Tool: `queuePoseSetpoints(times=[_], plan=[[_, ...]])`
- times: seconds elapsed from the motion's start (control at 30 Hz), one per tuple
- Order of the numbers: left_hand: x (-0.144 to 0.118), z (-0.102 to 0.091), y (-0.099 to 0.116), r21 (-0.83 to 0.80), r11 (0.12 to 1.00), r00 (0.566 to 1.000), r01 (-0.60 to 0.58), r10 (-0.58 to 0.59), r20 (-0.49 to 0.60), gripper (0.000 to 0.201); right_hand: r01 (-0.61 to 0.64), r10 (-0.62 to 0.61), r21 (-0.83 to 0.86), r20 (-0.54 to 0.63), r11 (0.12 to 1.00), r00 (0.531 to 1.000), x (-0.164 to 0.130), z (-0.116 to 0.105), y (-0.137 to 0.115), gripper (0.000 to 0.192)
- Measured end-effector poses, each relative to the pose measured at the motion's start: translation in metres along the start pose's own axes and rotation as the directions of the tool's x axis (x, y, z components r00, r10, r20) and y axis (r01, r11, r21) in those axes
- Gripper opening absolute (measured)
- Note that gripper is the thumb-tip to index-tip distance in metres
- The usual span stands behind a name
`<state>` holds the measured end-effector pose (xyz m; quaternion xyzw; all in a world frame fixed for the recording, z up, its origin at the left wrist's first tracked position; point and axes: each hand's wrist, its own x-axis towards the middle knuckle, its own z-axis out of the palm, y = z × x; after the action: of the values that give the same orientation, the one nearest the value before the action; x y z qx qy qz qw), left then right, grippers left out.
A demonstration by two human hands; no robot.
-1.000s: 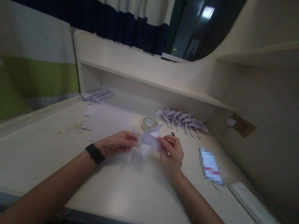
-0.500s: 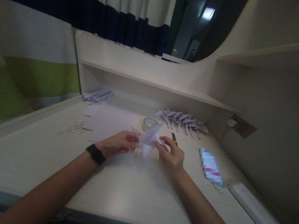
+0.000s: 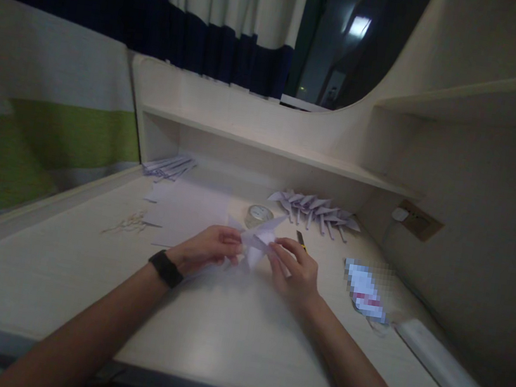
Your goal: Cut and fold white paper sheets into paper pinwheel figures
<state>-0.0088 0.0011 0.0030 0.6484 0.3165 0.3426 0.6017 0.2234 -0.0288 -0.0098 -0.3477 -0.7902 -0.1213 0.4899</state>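
The left hand [image 3: 204, 251], with a black band [image 3: 165, 267] at its wrist, is closed in a pinch on the left side of a pale lilac folded paper figure [image 3: 256, 239]; the right hand [image 3: 293, 269] is closed likewise on the figure's right side, fingertips curled in against the paper. The figure is held between both hands just above the pale wooden desk [image 3: 200, 333], near its middle, with one pointed flap raised toward the far right.

The fold in hand is judged to go best if the paper is kept taut between the two pinches, the edges are matched before any crease is pressed, and the crease is run outward from the middle with a fingertip.

Just beyond the figure a roll of clear tape [image 3: 257, 214] lies flat, and a small yellow-handled cutter [image 3: 300, 239] lies beside the right hand. Farther off, a row of finished lilac paper figures [image 3: 316, 207] is set against the back wall. To the far left, flat sheets of lilac paper [image 3: 188, 209] and a bundle of folded strips [image 3: 169, 165] are seen, with thin paper trimmings [image 3: 132, 222] nearer. To the right lie a blurred packet [image 3: 364, 290] and a long white bar-shaped device [image 3: 451, 374].

No brand, label or writing can be read anywhere; the packet's face is blurred.
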Motion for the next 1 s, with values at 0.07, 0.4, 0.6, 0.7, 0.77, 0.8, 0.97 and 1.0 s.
queuePoseSetpoints(times=[0.07,0.4,0.6,0.7,0.77,0.8,0.97,1.0], plan=[[-0.001,0.001,0.003,0.046,0.999,0.999,-0.006,0.005,0.034,0.035,-0.115,0.117,0.082,-0.017,0.99,0.993,0.004,0.0,-0.005,0.017],[-0.004,-0.001,0.007,0.161,0.986,0.983,-0.045,0.015,0.184,0.032,-0.477,0.373,0.281,0.352,0.833,0.858,0.018,-0.005,0.001,0.029],[-0.006,0.0,0.01,0.17,0.985,0.978,-0.02,-0.015,0.206,0.031,-0.599,0.396,0.37,0.495,0.71,0.774,0.019,-0.009,-0.001,0.033],[-0.007,0.002,0.012,0.19,0.982,0.98,-0.007,-0.031,0.196,0.029,-0.58,0.397,0.356,0.468,0.733,0.789,0.021,-0.01,-0.001,0.028],[-0.008,0.003,0.013,0.205,0.979,0.979,-0.006,-0.035,0.2,0.028,-0.559,0.401,0.339,0.434,0.757,0.807,0.022,-0.01,0.0,0.026],[-0.008,0.003,0.014,0.207,0.978,0.978,-0.006,-0.037,0.204,0.028,-0.553,0.406,0.326,0.42,0.767,0.811,0.022,-0.009,0.0,0.025],[-0.007,0.002,0.011,0.199,0.98,0.971,0.003,-0.05,0.232,0.028,-0.535,0.392,0.233,0.462,0.812,0.796,0.022,-0.009,-0.004,0.025],[-0.006,0.001,0.01,0.201,0.98,0.971,0.001,-0.049,0.236,0.027,-0.515,0.355,0.233,0.495,0.825,0.793,0.022,-0.011,-0.005,0.024]])
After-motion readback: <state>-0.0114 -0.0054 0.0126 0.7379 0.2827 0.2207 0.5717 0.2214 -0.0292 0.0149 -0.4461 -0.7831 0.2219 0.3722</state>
